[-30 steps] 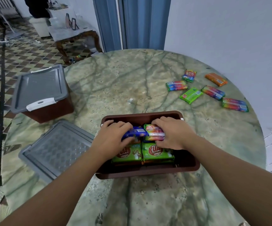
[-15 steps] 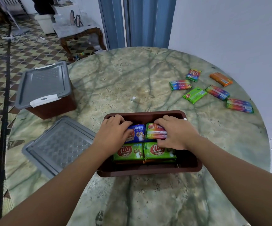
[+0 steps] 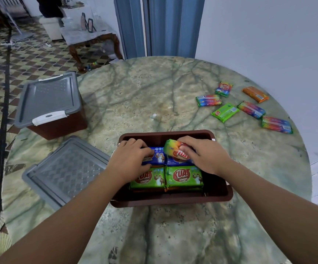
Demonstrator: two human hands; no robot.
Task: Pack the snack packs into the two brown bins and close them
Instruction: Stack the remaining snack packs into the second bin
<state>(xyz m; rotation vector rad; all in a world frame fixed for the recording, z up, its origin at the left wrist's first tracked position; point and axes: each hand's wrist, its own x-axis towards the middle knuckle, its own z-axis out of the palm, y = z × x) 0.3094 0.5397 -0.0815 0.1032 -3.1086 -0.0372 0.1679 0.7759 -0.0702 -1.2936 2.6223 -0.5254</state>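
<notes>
An open brown bin stands in front of me on the marble table. Inside lie two green snack packs side by side, with blue packs behind them. My left hand rests curled on the left blue pack. My right hand grips a rainbow-coloured pack, tilted up on its edge over the right blue pack. A second brown bin with its grey lid on stands at the table's left edge. Several loose packs lie at the far right.
A loose grey lid lies flat to the left of the open bin. A white wall runs close along the table's right side. Beyond the table are a blue door, a small side table and a tiled floor.
The rainbow pack under my right hand has tipped from lying flat to standing up on its edge. My left hand stays on the blue pack.
</notes>
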